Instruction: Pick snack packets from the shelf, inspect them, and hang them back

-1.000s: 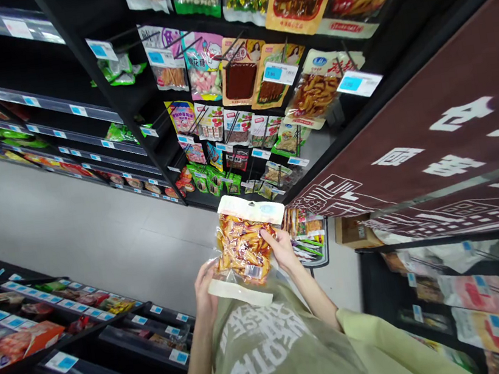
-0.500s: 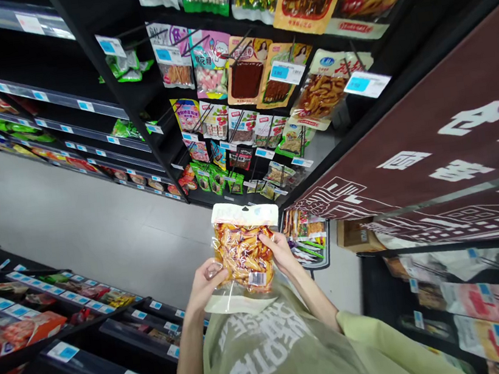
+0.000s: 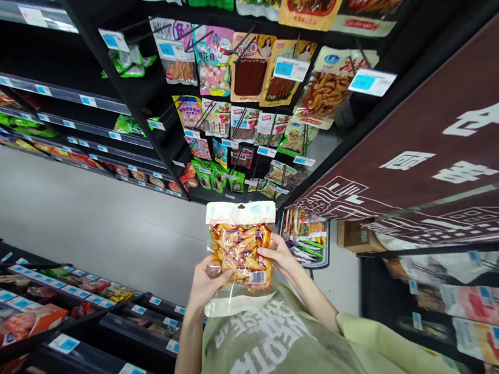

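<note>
Between my two hands I hold a clear snack bag [image 3: 241, 243] in front of my chest, its hang-hole edge pointing away from me. Glossy brown, sauce-coated pieces fill it, perhaps chicken feet, and a barcode label sits near its lower right. My left hand [image 3: 207, 281] pinches the left edge, thumb lying over the front. On the right edge, my right hand [image 3: 279, 253] grips with its thumb pressed on the front. The other fingers of both hands are partly hidden behind the bag.
Packaged snacks [image 3: 249, 64] hang on hooks ahead, with price tags. A basket of packets [image 3: 305, 241] stands beyond my right hand. Dark shelves [image 3: 58, 95] line the far left, display bins [image 3: 82, 350] the near left. A brown printed panel [image 3: 433, 150] slants along the right above a cardboard box [image 3: 357, 235].
The bag has tilted slightly, its top edge shifting a little left. My right thumb sits slightly lower on the bag's front. Both hands keep their hold.
</note>
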`<state>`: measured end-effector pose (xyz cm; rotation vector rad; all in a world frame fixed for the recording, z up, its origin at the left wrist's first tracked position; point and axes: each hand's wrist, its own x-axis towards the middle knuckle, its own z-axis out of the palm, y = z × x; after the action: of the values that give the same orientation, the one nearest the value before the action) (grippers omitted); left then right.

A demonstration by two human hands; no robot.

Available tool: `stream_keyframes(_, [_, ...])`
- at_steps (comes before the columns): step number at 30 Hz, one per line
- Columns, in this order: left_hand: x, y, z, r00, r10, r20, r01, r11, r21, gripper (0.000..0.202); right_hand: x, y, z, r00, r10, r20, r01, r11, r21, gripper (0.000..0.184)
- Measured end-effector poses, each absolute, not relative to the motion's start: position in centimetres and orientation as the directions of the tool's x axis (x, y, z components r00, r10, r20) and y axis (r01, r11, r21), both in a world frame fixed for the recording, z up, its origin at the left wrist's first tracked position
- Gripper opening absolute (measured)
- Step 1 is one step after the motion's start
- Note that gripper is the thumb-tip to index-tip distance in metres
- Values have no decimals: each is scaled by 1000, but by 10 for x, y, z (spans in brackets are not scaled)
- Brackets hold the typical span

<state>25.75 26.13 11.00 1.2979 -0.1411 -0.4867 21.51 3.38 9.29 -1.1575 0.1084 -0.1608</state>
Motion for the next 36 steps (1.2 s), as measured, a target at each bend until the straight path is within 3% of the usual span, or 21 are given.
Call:
stream_keyframes(22, [246, 243, 92, 912, -379, -157, 268, 261, 927, 43, 217, 28, 88, 977, -214, -9, 86, 433, -897, 41])
stream_keyframes(31, [251, 251, 93, 864, -477, -163, 265, 155, 952, 46, 221, 34, 90, 967, -239, -84, 34, 454, -891, 44])
stream_keyframes(36, [255, 252, 83, 889, -430, -158, 232, 127, 964, 37, 223, 34, 89, 977, -207, -50, 44, 428, -903, 42])
